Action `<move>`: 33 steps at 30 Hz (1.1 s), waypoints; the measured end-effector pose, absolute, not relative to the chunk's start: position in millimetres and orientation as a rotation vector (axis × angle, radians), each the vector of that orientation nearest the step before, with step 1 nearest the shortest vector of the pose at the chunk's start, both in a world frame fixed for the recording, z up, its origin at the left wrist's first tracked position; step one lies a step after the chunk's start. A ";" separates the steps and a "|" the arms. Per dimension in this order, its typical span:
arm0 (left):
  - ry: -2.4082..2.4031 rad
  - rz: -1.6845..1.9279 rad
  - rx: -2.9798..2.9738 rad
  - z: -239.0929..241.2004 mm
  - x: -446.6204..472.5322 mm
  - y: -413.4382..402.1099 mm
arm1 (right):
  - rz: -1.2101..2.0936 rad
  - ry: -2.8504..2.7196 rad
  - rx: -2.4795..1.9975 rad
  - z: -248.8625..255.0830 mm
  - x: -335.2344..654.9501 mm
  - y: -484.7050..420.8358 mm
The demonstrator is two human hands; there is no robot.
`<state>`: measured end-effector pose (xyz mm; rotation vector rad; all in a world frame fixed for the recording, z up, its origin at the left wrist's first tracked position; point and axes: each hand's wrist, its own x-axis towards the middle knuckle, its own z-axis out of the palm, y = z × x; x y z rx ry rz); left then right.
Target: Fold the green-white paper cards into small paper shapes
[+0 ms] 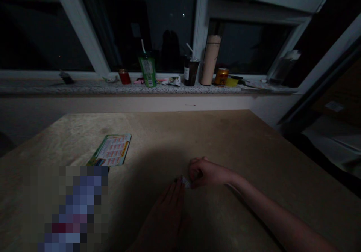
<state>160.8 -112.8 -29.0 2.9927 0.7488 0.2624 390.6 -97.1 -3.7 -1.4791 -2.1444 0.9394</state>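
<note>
A small, pale piece with a fine dark pattern (185,182), perhaps paper, lies on the table between my hands. My left hand (166,208) rests flat over its left side, fingers stretched out and close together, hiding part of it. From the right, my right hand (203,172) meets the piece's edge with curled fingers, closed in a pinch. Dim light and shadow keep the exact contact of the fingertips from being clear.
A printed card or booklet (114,150) lies at the table's left, beyond a pixelated blue object (81,207). Along the granite windowsill (96,88) stand a green cup with straw (148,70), a dark cup (190,71), a tall beige flask (210,60) and cans.
</note>
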 end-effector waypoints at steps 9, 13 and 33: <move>0.714 0.203 2.965 -19.3 156.8 -111.6 | 0.949 -2.135 -1.531 0.2 387.2 -95.1; 0.683 0.225 2.959 -22.8 152.1 -110.5 | 0.973 -2.143 -1.472 -1.8 391.6 -93.7; 0.696 0.219 2.911 -23.4 150.1 -110.4 | 0.935 -2.168 -1.531 -2.3 387.8 -93.9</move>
